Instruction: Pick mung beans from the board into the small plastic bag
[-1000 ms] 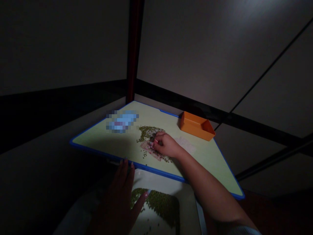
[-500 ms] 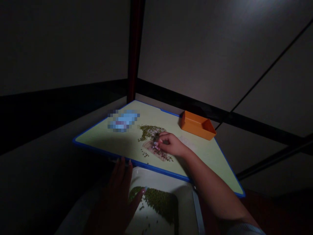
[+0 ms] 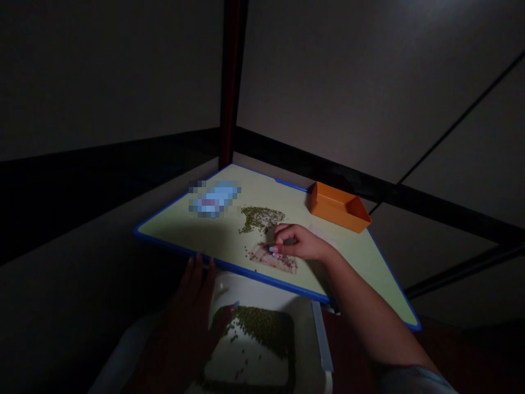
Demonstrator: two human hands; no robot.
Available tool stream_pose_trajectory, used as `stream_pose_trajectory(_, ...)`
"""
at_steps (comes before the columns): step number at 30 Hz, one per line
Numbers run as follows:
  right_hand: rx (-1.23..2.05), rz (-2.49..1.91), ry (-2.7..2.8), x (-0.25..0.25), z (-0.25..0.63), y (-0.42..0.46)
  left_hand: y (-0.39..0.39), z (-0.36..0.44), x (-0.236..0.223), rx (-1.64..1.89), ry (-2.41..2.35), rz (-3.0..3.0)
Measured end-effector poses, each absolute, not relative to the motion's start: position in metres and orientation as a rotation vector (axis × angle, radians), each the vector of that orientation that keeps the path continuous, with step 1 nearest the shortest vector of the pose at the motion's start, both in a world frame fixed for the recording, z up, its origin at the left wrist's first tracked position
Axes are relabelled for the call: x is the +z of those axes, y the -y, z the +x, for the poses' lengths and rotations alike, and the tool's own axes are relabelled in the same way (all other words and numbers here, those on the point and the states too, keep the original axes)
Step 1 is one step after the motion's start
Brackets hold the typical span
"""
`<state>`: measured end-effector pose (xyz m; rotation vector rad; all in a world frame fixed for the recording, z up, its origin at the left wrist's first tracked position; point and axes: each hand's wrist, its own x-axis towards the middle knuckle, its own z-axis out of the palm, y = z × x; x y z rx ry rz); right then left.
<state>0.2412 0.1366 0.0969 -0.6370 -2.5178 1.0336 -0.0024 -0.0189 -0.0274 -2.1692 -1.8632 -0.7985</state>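
Small green beans (image 3: 261,218) lie in a loose pile on the pale yellow tabletop (image 3: 356,273). My right hand (image 3: 301,243) is just nearer than the pile, thumb and fingers pinched together. What sits between its fingertips is too small to make out. Below them, a pinkish patch (image 3: 268,262) on the table has scattered beans on it. At the table's front edge, my left hand (image 3: 192,306) is in shadow, its thumb over the inside of a white tub (image 3: 246,284) and its fingers outside the wall. More green beans (image 3: 266,328) lie in the tub.
An orange open box (image 3: 342,210) stands at the table's back right. A blurred-out light blue item (image 3: 215,200) lies at the back left. A raised blue rim (image 3: 270,282) runs along the table edge, and dark walls meet behind it.
The tub has shifted left relative to the table, together with my left hand. My right hand stays pinched over the patch, where fewer beans now show. The view has turned slightly.
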Motion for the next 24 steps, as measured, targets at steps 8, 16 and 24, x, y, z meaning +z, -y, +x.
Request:
stream_pose_trajectory(8,1.021,-0.697,2.608,0.105,0.248,-0.135,0.022,-0.005,-0.021,-0.803,1.886,-2.232)
stream_pose_trajectory(16,1.03,-0.665,2.625,0.102,0.246,-0.133,0.015,-0.011,-0.017,-0.811,1.813,-2.253)
stream_pose_trajectory(24,1.118,-0.596,2.631,0.106,0.248,-0.133,0.018,-0.006,-0.016,-0.851,1.868,-2.275)
